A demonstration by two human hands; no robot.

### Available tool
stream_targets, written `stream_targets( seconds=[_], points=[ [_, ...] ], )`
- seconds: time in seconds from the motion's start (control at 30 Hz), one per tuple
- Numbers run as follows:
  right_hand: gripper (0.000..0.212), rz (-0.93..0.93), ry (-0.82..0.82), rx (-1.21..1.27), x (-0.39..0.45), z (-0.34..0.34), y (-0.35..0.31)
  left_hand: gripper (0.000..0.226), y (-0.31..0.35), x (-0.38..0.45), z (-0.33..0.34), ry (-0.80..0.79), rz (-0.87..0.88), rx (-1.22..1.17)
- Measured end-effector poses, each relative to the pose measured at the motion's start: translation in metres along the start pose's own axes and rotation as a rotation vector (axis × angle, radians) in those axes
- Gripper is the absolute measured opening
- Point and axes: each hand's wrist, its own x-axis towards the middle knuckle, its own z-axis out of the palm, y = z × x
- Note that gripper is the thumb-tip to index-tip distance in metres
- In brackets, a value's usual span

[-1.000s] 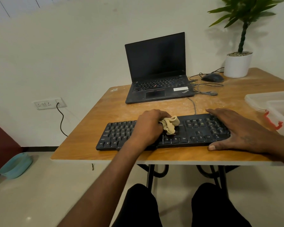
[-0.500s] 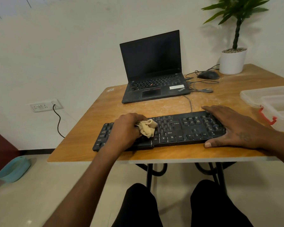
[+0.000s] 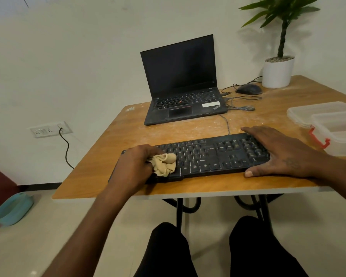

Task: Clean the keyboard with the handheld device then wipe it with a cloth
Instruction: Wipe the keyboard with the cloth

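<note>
- Fingers of the left hand (image 3: 135, 163) curl round a crumpled beige cloth (image 3: 163, 163), pressing it onto the left part of the black keyboard (image 3: 204, 156).
- Left of the table, a blue bowl (image 3: 12, 208) sits on the tiled floor, and a black cord runs down from a white wall socket (image 3: 48, 129).
- On the near part of the wooden table (image 3: 128, 128), the keyboard lies along the front edge; the cloth covers keys just left of its middle.
- Behind the keyboard stands an open black ThinkPad laptop (image 3: 183, 82), screen dark, well apart from it.
- Over the keyboard's right end lies the right hand (image 3: 278, 154), flat, fingers straight and spread over the number keys, thumb at the front edge.
- Farther back and right, a dark mouse (image 3: 249, 89) with its grey cable rests just beside a white pot holding a green plant (image 3: 278, 71).
- At the right edge stand clear plastic containers (image 3: 328, 120), one with a red clip, near the right hand but not touching it.
</note>
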Motion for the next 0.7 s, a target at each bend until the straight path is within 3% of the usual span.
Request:
stream_targets(
  seconds=[0.3, 0.47, 0.7],
  points=[
    [0.128, -0.003, 0.003, -0.003, 0.0, 0.0, 0.0, 0.047, 0.042, 0.0, 0.022, 0.045, 0.093, -0.037],
    [0.127, -0.006, 0.012, -0.001, 0.0, 0.001, 0.001, 0.051, 0.035, -0.005, 0.02, 0.021, 0.104, -0.1],
    [0.126, -0.014, 0.017, -0.004, 0.0, 0.002, 0.002, 0.048, 0.006, -0.013, 0.003, 0.053, 0.01, -0.007]
  ],
)
